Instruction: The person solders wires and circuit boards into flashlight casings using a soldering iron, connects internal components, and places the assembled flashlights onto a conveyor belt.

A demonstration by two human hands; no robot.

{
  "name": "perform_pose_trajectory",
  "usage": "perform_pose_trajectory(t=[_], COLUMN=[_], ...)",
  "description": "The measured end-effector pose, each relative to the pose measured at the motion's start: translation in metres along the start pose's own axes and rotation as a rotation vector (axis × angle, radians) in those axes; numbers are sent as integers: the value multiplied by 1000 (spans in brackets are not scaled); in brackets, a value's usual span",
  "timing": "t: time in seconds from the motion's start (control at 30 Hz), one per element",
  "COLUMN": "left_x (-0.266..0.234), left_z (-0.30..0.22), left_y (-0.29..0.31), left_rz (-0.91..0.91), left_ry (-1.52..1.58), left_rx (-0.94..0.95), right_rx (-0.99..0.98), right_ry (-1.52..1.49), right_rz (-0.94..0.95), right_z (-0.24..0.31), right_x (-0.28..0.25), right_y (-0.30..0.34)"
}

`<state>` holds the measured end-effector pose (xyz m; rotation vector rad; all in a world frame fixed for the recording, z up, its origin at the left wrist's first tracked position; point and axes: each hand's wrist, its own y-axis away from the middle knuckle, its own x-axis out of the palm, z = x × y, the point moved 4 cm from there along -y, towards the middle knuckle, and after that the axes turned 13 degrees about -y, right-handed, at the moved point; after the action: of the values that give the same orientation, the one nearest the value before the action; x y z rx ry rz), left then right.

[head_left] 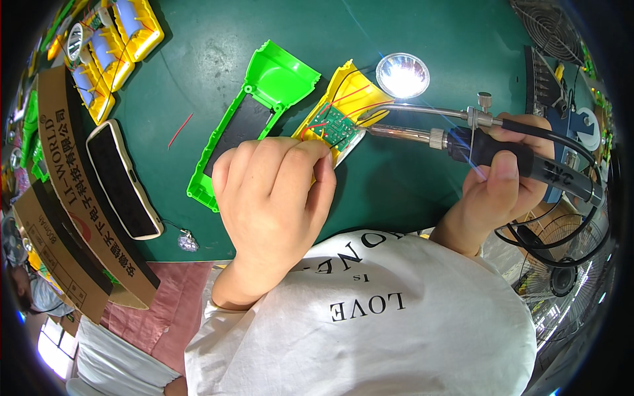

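Note:
My right hand (498,188) grips the dark handle of a soldering iron (489,148) fitted with a thin metal feed tube (416,109). Its tip reaches the right edge of a green circuit board (328,127) in a yellow plastic half-shell (345,79). Red and black wires run over the board. My left hand (274,191) is closed, thumb and forefinger pinched at the board's near end; what lies between them is hidden. Beyond the iron, a round reflector lamp (401,76) shines brightly. Left of the yellow shell, partly under my left hand, lies a green half-shell (281,72) with a black insert.
A phone-like device with a pale case (124,178) lies at the left, beside brown cardboard (86,178). Several yellow shells with blue cells (105,49) sit at the far left. A loose red wire (179,131) rests on the green tabletop (218,26). Black cable (578,254) loops at the right.

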<state>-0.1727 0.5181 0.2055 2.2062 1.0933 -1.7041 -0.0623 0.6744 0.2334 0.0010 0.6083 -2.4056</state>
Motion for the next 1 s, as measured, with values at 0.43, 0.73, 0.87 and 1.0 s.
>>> perform_pose_trajectory(t=[0.43, 0.73, 0.87, 1.0], left_x=[-19, -7, 2, 6], left_z=[30, -7, -13, -19], left_y=[-2, -50, -63, -58], left_rz=[-65, 97, 160, 95], left_ry=[-88, -112, -230, -237], left_rx=[-113, 112, 146, 153], right_rx=[-12, -33, -4, 8], right_ry=[-203, -319, -340, -423], right_rz=[-314, -469, -468, -450], right_z=[-18, -18, -17, -18], right_x=[-26, -39, -42, -43], right_y=[6, 2, 6, 10])
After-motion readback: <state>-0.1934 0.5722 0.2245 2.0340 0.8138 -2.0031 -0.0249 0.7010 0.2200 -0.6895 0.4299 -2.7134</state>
